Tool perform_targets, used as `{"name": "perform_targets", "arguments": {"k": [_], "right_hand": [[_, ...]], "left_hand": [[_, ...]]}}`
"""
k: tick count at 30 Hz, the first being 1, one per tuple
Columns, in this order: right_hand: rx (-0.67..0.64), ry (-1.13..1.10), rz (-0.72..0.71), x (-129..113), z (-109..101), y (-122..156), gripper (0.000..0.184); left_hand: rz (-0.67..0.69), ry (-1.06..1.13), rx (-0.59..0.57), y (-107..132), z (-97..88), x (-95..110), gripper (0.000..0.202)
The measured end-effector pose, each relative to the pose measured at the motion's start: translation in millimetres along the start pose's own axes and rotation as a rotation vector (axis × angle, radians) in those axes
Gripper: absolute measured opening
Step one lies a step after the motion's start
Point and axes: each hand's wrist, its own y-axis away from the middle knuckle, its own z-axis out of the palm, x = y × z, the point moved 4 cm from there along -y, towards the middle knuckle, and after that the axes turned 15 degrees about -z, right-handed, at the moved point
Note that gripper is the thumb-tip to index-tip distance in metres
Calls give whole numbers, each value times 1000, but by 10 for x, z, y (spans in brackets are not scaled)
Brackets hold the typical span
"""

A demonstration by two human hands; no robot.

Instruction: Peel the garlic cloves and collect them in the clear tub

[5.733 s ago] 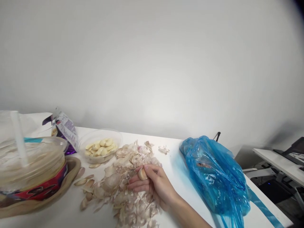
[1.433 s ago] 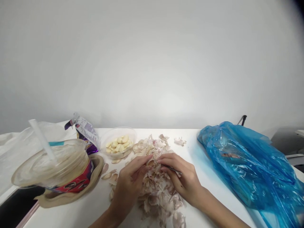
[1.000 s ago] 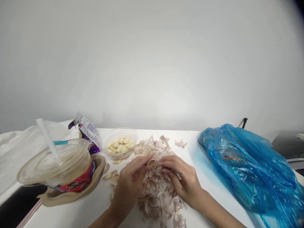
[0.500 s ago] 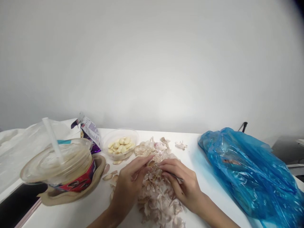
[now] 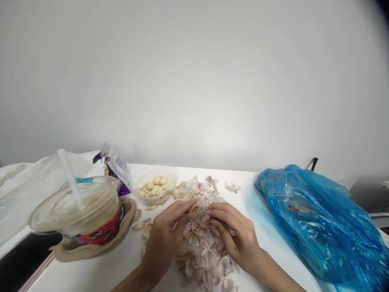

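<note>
My left hand [image 5: 168, 233] pinches a garlic clove [image 5: 193, 209] between thumb and fingers, above a heap of garlic skins [image 5: 206, 255]. Facing it from the right, my right hand [image 5: 235, 233] is closed on a thin, dark metal tool [image 5: 228, 227]; most of the tool is hidden by the fingers, so its kind does not show. Peeled cloves [image 5: 156, 185] lie in a clear plastic bowl [image 5: 173, 172] beyond my left hand. Several unpeeled cloves [image 5: 139, 226] are scattered on the white table by my left wrist.
At left, a lidded cup [image 5: 100, 233] with a straw stands in a cardboard holder [image 5: 121, 239], beside a dark flat device [image 5: 26, 259]. A purple snack wrapper [image 5: 120, 170] stands behind it. A large blue plastic bag [image 5: 316, 219] covers the right side. A wall rises behind the table.
The right hand has drawn slightly to the right, away from the clove. The left hand keeps its pinch almost unmoved. The whole view has shifted a little.
</note>
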Motion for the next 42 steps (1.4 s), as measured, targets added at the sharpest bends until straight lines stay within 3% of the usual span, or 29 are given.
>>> {"name": "perform_targets", "arguments": {"k": [10,21,42], "right_hand": [[15,-1,3,-6,-8,-2,26],[-6,-12,11,28,-7,-12,25],[71,-23,2,45,-27,-6,22]], "left_hand": [[53,-44,12,16,-9,4,24],[4,-12,-9,12,12,-4,24],[-59,89,-101,25,56,21,22]]}}
